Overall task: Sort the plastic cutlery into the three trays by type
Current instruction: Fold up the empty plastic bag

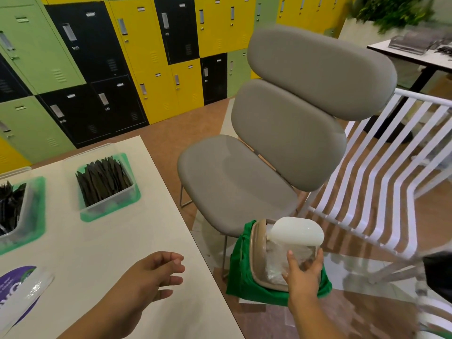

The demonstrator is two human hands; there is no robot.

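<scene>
Two clear trays stand on green lids on the cream table [102, 243]. The tray of black knives [105, 183] is toward the back; a second tray of black cutlery [12, 206] sits at the left edge, its type unclear. My left hand [151, 277] hovers over the table's right edge with fingers loosely curled, holding nothing. My right hand [303, 272] is off the table to the right and grips a clear plastic container with a white lid [293, 241], above a green bag [244, 282] on the floor that holds a beige-rimmed box.
A grey padded chair [244, 182] stands right of the table, above the bag. A white slatted bench [381, 192] is further right. A purple-printed plastic packet [19, 287] lies at the table's near left. Coloured lockers line the back wall.
</scene>
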